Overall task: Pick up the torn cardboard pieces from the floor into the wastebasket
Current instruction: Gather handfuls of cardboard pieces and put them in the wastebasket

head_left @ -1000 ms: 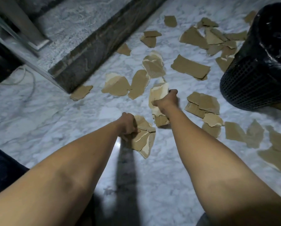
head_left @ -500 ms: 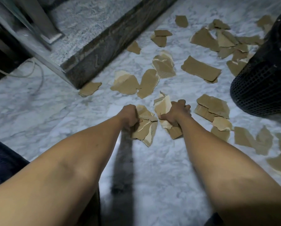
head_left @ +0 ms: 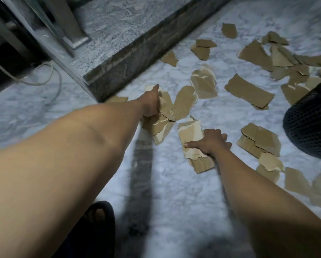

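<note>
The left hand [head_left: 150,106], gripping torn brown cardboard pieces [head_left: 162,127], has reached forward for more while the right hand [head_left: 211,141] grips its own cardboard stack [head_left: 190,133]; gathering continues.

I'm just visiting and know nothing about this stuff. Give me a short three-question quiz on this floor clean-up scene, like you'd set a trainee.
1. True or false: the wastebasket stands on the person's left side.
2. The right hand holds: A nothing; B cardboard pieces; C a cloth.
3. Fill in: the hand nearer the wastebasket is the ___ one.
Key: 1 false; 2 B; 3 right.
</note>
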Demonstrator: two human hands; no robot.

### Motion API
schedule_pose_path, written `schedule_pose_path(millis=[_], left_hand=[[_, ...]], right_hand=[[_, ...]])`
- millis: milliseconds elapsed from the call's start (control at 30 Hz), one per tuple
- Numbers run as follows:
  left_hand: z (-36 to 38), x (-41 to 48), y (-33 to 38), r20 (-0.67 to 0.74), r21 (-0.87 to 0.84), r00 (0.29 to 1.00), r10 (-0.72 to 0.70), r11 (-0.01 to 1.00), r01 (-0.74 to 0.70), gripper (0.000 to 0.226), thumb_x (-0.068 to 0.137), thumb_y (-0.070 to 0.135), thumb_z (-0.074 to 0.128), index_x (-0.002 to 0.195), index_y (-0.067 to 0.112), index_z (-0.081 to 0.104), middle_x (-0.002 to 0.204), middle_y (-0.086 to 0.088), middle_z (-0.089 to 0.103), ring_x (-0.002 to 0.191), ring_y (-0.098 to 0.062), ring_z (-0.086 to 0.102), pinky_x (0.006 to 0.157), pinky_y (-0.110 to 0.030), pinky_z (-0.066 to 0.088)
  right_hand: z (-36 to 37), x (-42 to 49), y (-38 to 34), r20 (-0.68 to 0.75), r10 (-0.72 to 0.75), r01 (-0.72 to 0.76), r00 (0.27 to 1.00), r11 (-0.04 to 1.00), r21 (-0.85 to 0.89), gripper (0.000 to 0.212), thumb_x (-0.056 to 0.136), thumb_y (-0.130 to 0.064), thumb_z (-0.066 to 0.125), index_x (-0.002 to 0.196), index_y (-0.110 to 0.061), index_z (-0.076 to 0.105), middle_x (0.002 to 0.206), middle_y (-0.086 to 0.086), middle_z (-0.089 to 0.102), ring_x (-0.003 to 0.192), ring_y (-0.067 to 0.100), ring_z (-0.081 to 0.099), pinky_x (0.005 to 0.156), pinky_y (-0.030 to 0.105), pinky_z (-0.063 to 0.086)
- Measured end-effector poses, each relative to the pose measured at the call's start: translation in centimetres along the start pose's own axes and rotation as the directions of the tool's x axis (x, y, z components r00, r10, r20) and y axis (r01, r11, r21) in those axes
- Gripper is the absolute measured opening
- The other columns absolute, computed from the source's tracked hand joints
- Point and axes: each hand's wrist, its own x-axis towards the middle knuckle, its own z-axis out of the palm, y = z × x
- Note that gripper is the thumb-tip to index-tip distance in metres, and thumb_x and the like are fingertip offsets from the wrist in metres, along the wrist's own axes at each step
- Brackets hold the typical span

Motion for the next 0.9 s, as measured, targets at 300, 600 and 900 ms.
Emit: schedule_pose_path(millis=[300,600,900], left_hand=[[-3.3,6.5,1.3,0.204,0.334,0.979,-0.012,0.941,-0.058,0.135,0.062,0.031,0.088,0.154,0.017,-0.009,0.126,-0.011,0.055,0.107,-0.033,0.058,0.089,-0.044,0.052],[-2.1,5.6,1.3,0.127,0.337,0.976,-0.179,0.933,0.128,0.086,0.049,0.049,0.093,0.118,0.009,0.062,0.112,-0.01,0.059,0.104,-0.031,0.059,0.075,-0.035,0.056],[2.8,-1.2,-0.4,-0.006,-0.007,0.941,-0.338,0.941,0.338,0.11,0.07,0.026,0.087,0.146,-0.008,0.016,0.139,-0.02,0.045,0.126,-0.032,0.05,0.084,-0.032,0.045]], right_hand=[[0.4,1.9,0.9,0.013,0.007,-0.009,1.0,0.988,0.156,0.113,0.031,-0.083,0.079,0.129,-0.028,0.062,0.128,0.0,0.053,0.128,0.028,0.042,0.1,0.049,0.039],[0.2,2.2,1.0,0.022,0.005,-0.009,1.0,0.981,0.194,0.101,0.027,-0.084,0.077,0.11,-0.028,0.069,0.118,-0.001,0.06,0.12,0.027,0.048,0.094,0.047,0.041],[0.6,0.3,0.1,-0.059,0.015,-0.011,0.998,0.998,0.07,0.103,0.039,-0.087,0.072,0.125,-0.031,0.06,0.124,0.002,0.049,0.123,0.029,0.042,0.096,0.047,0.041]])
